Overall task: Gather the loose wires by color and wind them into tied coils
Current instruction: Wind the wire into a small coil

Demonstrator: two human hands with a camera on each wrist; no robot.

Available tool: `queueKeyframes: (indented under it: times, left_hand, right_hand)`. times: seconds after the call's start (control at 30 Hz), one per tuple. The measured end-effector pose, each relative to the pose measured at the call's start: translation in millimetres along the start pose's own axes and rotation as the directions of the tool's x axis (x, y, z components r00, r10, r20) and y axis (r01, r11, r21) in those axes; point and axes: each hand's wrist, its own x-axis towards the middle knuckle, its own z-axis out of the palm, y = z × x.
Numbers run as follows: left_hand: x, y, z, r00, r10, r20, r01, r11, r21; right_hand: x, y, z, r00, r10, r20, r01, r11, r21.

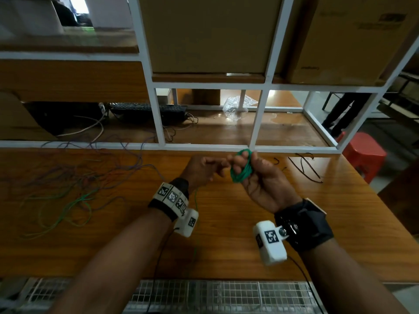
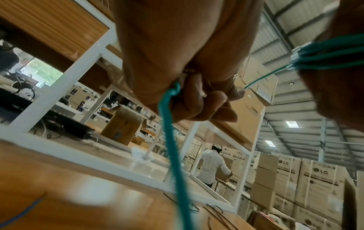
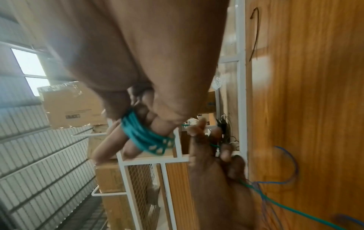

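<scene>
Above the wooden table [image 1: 226,223], right hand [image 1: 256,175] looped in green wire coil [image 1: 241,169], left hand [image 1: 201,169] pinching its thin tail.

At nine o'clock in the head view, the loose wires [image 1: 74,177] smear together; we cannot separate their strands. The green coil [image 1: 241,167] hides part of our right hand [image 1: 260,177]. In the left wrist view, the coil is cut off at three o'clock, and our left hand [image 2: 177,62] at twelve.

Black wrist straps [image 1: 303,225] — white marker-tagged camera blocks [image 1: 271,243].
</scene>
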Motion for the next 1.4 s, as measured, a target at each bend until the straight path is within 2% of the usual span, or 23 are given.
queueKeyframes:
  times: [0.07, 0.13, 0.23, 0.3, 0.37, 0.4, 0.47, 0.5, 0.53, 0.57, 0.6, 0.63, 0.7, 0.77, 0.87, 0.93, 1.0, 1.03, 1.07, 1.13, 1.2, 1.3, 1.4]
  left_hand:
    - [-7.7, -9.0, 7.8, 0.999, -0.02, 0.048, 0.022, 0.999, -0.036]
    - [-14.9, -14.8, 16.4, 0.998, -0.016, 0.053, 0.017, 1.0, -0.021]
    - [-22.2, -14.9, 30.2, 0.997, -0.037, 0.069, 0.036, 0.999, 0.01]
    - [-28.1, -9.9, 40.8, 0.99, -0.009, 0.14, 0.006, 1.0, 0.025]
    - [-34.6, -5.1, 49.2, 0.979, 0.036, 0.2, -0.043, 0.999, 0.032]
    - [-37.0, -3.0, 51.1, 0.977, 0.043, 0.211, -0.053, 0.998, 0.042]
    - [-41.7, 0.4, 49.6, 0.978, 0.032, 0.208, -0.047, 0.997, 0.065]
    - [-43.1, 1.5, 45.5, 0.98, 0.029, 0.196, -0.046, 0.995, 0.083]
    - [-44.1, 1.7, 38.9, 0.984, 0.027, 0.175, -0.048, 0.992, 0.114]
    - [-45.6, 1.9, 30.3, 0.989, 0.024, 0.143, -0.046, 0.987, 0.152]
    - [-46.4, 0.3, 20.1, 0.994, 0.019, 0.11, -0.039, 0.982, 0.182]
    - [-47.1, -1.3, 10.2, 0.996, 0.015, 0.088, -0.032, 0.98, 0.195]
    - [-50.8, -2.7, -7.4, 0.996, 0.014, 0.089, -0.032, 0.98, 0.196]
    - [-51.9, 1.2, -20.6, 0.993, 0.063, 0.101, -0.091, 0.946, 0.311]
    - [-44.0, 14.3, -35.0, 0.986, 0.149, 0.075, -0.167, 0.882, 0.44]
    - [-34.2, 23.6, -43.0, 0.973, 0.223, 0.065, -0.229, 0.874, 0.429]
    - [-24.7, 32.4, -48.4, 0.967, 0.246, 0.063, -0.251, 0.891, 0.377]
    - [-22.2, 37.4, -50.1, 0.969, 0.24, 0.057, -0.245, 0.907, 0.341]
    - [-20.4, 42.5, -51.5, 0.969, 0.243, 0.046, -0.245, 0.92, 0.305]
    - [-17.1, 48.7, -52.2, 0.969, 0.247, 0.015, -0.244, 0.945, 0.216]
    - [-15.4, 46.2, -46.8, 0.979, 0.206, -0.009, -0.204, 0.971, 0.122]
    - [-10.8, 31.8, -27.7, 0.992, 0.124, 0.001, -0.124, 0.992, -0.012]
    - [-15.5, 23.5, -1.9, 0.999, 0.047, 0.022, -0.04, 0.967, -0.251]
  right_hand:
    - [7.2, -10.3, 6.0, 0.967, -0.166, -0.191, 0.167, 0.986, -0.009]
    - [14.5, -16.9, 6.6, 0.907, -0.257, -0.332, 0.258, 0.965, -0.042]
    - [24.4, -17.4, 10.8, 0.888, -0.281, -0.363, 0.29, 0.956, -0.03]
    - [31.8, -12.9, 13.9, 0.868, -0.325, -0.374, 0.322, 0.944, -0.074]
    - [39.1, -4.4, 14.7, 0.816, -0.443, -0.372, 0.36, 0.892, -0.275]
    - [42.0, 0.2, 12.9, 0.771, -0.526, -0.358, 0.342, 0.817, -0.464]
    - [43.1, 7.7, 5.8, 0.705, -0.649, -0.288, 0.156, 0.538, -0.828]
    - [41.7, 8.7, 0.5, 0.713, -0.663, -0.229, 0.039, 0.363, -0.931]
    - [38.7, 8.3, -4.8, 0.748, -0.646, -0.155, -0.051, 0.177, -0.983]
    - [35.4, 6.5, -10.4, 0.801, -0.593, -0.086, -0.109, -0.002, -0.994]
    - [30.7, 3.4, -14.3, 0.855, -0.516, -0.049, -0.141, -0.141, -0.98]
    - [26.8, -0.2, -18.2, 0.901, -0.431, -0.049, -0.164, -0.236, -0.958]
    - [18.4, -5.1, -26.0, 0.957, -0.272, -0.098, -0.196, -0.364, -0.91]
    - [11.1, -6.0, -30.0, 0.971, -0.125, -0.206, -0.239, -0.4, -0.885]
    - [3.9, -0.7, -22.6, 0.962, 0.086, -0.26, -0.227, -0.277, -0.934]
    - [1.8, 2.5, -8.7, 0.96, 0.182, -0.213, -0.189, -0.145, -0.971]
    - [-0.2, 4.2, 2.6, 0.949, 0.255, -0.187, -0.189, -0.017, -0.982]
    - [-1.8, 3.9, 6.3, 0.947, 0.277, -0.164, -0.192, 0.078, -0.978]
    - [-3.1, 2.6, 9.6, 0.95, 0.285, -0.127, -0.193, 0.217, -0.957]
    - [-5.7, -3.3, 16.8, 0.969, 0.243, -0.04, -0.17, 0.542, -0.823]
    - [-4.3, -11.8, 26.2, 0.986, 0.165, -0.013, -0.139, 0.785, -0.603]
    - [7.5, -16.5, 41.5, 1.0, 0.029, -0.002, -0.028, 0.941, -0.338]
    - [23.0, -16.3, 53.6, 0.982, -0.14, -0.129, 0.121, 0.983, -0.141]
